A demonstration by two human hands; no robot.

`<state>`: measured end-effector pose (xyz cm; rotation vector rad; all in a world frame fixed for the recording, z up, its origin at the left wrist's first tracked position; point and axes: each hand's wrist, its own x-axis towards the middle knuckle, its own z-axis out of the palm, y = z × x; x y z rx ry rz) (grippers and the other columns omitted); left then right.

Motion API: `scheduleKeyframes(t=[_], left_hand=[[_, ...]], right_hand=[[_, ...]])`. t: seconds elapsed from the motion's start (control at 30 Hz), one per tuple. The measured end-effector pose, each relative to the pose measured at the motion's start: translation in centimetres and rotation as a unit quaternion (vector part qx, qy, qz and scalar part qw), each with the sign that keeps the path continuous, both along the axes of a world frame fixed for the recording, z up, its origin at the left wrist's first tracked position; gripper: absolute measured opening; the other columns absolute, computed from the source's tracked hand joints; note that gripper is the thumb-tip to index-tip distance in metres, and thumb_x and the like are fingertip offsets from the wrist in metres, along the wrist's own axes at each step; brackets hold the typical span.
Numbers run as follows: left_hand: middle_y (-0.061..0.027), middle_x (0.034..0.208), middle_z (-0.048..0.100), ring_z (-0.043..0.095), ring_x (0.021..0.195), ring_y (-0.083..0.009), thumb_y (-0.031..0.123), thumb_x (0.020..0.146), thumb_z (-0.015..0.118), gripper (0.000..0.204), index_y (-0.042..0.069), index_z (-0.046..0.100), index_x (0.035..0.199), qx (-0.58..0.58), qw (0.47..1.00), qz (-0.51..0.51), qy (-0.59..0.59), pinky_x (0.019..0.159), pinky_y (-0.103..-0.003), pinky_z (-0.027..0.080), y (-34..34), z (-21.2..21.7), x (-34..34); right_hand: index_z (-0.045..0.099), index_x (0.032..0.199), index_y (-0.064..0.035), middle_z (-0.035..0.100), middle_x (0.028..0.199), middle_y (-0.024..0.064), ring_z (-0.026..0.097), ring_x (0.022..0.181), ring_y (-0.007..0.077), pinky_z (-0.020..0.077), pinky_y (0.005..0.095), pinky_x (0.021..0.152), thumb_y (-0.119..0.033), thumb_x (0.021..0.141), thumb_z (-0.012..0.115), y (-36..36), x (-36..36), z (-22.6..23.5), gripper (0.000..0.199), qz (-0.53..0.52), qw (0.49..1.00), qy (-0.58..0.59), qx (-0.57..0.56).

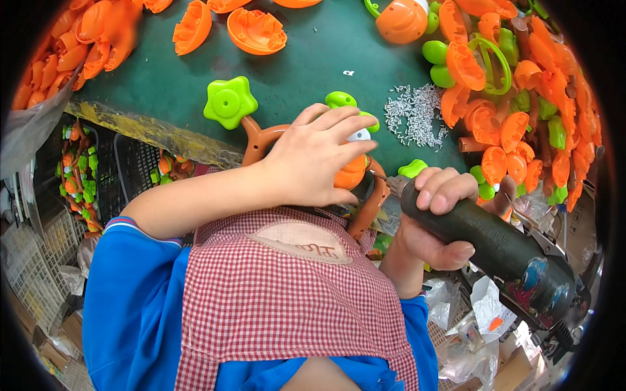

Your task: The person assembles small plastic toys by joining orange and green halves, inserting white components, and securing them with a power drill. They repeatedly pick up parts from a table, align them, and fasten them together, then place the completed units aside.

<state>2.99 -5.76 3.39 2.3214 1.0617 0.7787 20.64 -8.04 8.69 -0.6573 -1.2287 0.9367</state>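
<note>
My left hand (pixel 317 156) lies over an orange plastic toy (pixel 352 174) with a brown ring frame (pixel 261 140) and a green star knob (pixel 228 102), gripping it at the table's near edge. A black powered screwdriver (pixel 495 244) is held in my right hand (pixel 438 218), its bit touching the toy's right side just below my left fingertips. A white and green part of the toy peeks out between my fingers.
A pile of small silver screws (pixel 415 116) lies on the green table (pixel 306 65). Orange and green toy parts (pixel 515 104) are heaped at the right, orange shells (pixel 255 31) at the top and left. A crate (pixel 81 173) with assembled toys stands lower left.
</note>
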Motion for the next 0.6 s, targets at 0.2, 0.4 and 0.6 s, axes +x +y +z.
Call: scheduleKeyframes(t=[0.2,0.4,0.6], left_hand=[[-0.0096,0.136,0.052,0.048,0.126,-0.0292,0.036,0.061,0.078,0.046,0.009,0.070,0.098,-0.037,0.999,-0.026,0.002,0.103,-0.046,0.039,0.0,-1.0,0.0],[-0.0077,0.134,0.053,0.051,0.123,-0.0304,0.030,0.058,0.079,0.047,0.014,0.067,0.100,-0.043,0.999,-0.014,-0.015,0.100,-0.047,0.041,-0.2,-0.9,0.5],[-0.0087,0.128,0.055,0.050,0.122,-0.0279,0.032,0.057,0.077,0.040,0.009,0.070,0.090,-0.036,0.999,-0.001,-0.030,0.100,-0.045,0.041,-0.3,-0.9,0.6]], right_hand=[[0.017,0.150,-0.0146,0.055,0.080,0.0057,0.053,0.066,0.0167,0.0457,0.0341,0.066,-0.054,0.087,0.064,-0.1,-0.3,-0.6,0.088,0.022,0.997,-0.042,-0.059],[0.031,0.138,-0.0138,0.060,0.092,0.0112,0.057,0.086,0.0231,0.0471,0.0414,0.083,-0.027,0.084,0.078,-0.3,0.5,-2.1,0.073,0.117,0.990,0.017,-0.079],[0.041,0.129,-0.0089,0.059,0.078,0.0110,0.058,0.070,0.0224,0.0518,0.0374,0.069,-0.026,0.082,0.079,0.7,-0.2,-2.9,0.063,0.105,0.989,0.055,-0.094]])
